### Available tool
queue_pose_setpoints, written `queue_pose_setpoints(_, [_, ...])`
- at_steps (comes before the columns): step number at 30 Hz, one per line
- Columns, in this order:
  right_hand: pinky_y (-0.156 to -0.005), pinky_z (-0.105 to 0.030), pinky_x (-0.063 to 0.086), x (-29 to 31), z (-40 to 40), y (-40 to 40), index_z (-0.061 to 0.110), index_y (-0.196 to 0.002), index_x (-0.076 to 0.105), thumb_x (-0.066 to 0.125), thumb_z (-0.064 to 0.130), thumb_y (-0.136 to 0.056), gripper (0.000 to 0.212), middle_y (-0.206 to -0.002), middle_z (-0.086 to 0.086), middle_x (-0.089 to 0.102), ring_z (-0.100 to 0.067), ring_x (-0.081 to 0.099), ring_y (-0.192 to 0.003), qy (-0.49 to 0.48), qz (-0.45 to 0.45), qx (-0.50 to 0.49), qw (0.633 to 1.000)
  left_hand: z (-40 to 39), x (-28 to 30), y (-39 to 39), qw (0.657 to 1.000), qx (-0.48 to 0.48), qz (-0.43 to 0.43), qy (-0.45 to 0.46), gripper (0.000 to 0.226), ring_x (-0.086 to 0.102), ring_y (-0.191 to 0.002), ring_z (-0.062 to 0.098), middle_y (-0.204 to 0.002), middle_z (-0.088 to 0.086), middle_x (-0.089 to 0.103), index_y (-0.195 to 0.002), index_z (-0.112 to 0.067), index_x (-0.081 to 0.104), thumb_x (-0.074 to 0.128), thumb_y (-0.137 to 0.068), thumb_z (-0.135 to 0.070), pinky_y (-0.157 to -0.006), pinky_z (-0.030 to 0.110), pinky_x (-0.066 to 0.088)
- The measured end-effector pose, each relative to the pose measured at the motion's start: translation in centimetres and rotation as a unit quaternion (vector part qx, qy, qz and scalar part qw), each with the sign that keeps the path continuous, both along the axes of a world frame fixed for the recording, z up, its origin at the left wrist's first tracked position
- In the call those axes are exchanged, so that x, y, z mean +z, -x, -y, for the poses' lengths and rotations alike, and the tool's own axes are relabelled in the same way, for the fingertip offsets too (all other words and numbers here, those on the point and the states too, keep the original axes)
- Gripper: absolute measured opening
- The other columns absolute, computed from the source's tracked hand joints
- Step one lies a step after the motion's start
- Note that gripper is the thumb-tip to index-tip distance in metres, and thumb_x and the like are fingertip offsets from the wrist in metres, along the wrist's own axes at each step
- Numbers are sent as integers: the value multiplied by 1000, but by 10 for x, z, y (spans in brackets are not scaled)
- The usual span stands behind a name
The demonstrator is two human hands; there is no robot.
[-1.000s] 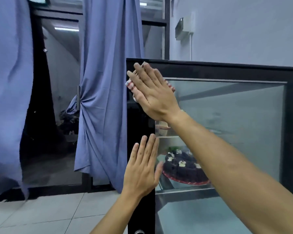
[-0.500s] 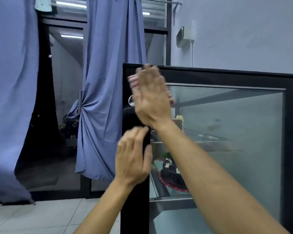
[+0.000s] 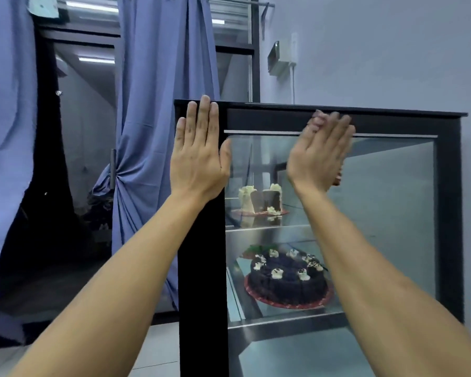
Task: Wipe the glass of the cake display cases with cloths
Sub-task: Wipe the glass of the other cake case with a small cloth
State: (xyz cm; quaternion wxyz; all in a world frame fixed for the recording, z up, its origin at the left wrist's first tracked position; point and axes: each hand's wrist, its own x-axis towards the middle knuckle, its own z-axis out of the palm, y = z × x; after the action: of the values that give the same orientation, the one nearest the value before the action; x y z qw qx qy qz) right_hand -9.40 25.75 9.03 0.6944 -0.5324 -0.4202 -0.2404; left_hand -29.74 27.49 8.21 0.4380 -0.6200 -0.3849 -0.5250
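Black case frame, blue curtains, dk choc cake w/ white dollops, red board.

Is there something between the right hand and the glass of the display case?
Only the cloth, which peeks out under the right hand pressed towards the glass. Nothing else visible blocks it.

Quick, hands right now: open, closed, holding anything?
Left hand: open, flat against the black corner post of the display case, holding nothing.
Right hand: open, blurred, fingers straight, pressing a cloth onto the glass.
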Motion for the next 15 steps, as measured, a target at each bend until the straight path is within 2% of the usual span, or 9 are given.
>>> queue_pose_setpoints(1, [-129,-41,-7,-4,0,25,7,-165,8,19,39,-108,66,-173,-14,1,-31,-1,-160,-17,119,3,993,-1,-1,-1,1000,3,4,-5,67,2,-161,28,-174,12,4,-165,-7,10,26,-109,-37,-131,40,-4])
queue_pose_setpoints(3, [-131,-44,1,-14,-6,58,9,-164,20,28,37,-108,63,-172,-14,11,-30,9,-160,-44,354,-1,934,-2,-2,1,1000,13,0,-13,65,4,-161,27,-174,12,7,-165,-6,13,26,-108,-34,-131,41,-1])
queue_pose_setpoints(4, [-131,-43,4,-12,-8,56,11,-163,25,31,37,-108,61,-171,-13,16,-29,13,-160,-52,406,-2,912,-2,-3,2,1000,16,0,-13,65,4,-161,27,-174,12,7,-165,-6,13,26,-108,-32,-131,41,0])
queue_pose_setpoints(5, [-131,-42,5,-6,-8,45,13,-163,27,34,37,-109,59,-171,-11,19,-28,15,-159,-63,418,-1,906,-1,-3,3,1000,16,1,-10,64,4,-161,26,-174,11,7,-165,-7,13,27,-108,-32,-131,41,0])
queue_pose_setpoints(8, [-130,-46,8,4,-17,-25,12,-163,27,34,36,-110,59,-171,-12,18,-28,15,-159,-59,306,-35,949,1,-5,0,1000,18,13,-13,64,2,-161,25,-174,8,6,-166,-10,14,28,-108,-32,-131,39,-3])
queue_pose_setpoints(10, [-129,-49,9,4,-17,-81,11,-164,21,28,39,-111,61,-172,-12,14,-30,11,-160,-31,145,-51,988,0,-5,-1,1000,23,16,-15,64,1,-161,25,-174,8,6,-166,-10,14,28,-108,-34,-131,38,-4])
queue_pose_setpoints(11, [-129,-47,5,7,-14,-102,11,-165,15,24,40,-111,62,-173,-12,8,-29,5,-160,-10,48,-36,998,0,-6,-1,999,23,22,-15,64,1,-161,25,-174,7,6,-166,-11,14,28,-108,-35,-131,39,-4])
queue_pose_setpoints(13, [-129,-43,-3,14,-10,-115,10,-165,5,19,39,-112,63,-173,-11,-2,-29,-4,-161,25,-117,-7,993,-1,-6,-3,999,21,33,-20,64,1,-161,27,-174,8,6,-166,-12,15,28,-108,-37,-131,40,-3])
queue_pose_setpoints(15, [-129,-43,-4,21,-6,-83,5,-164,4,17,37,-110,64,-173,-15,-4,-31,-5,-160,27,-151,-1,988,0,-6,-6,999,16,44,-25,65,1,-161,29,-174,11,5,-166,-12,15,28,-108,-38,-131,41,-2])
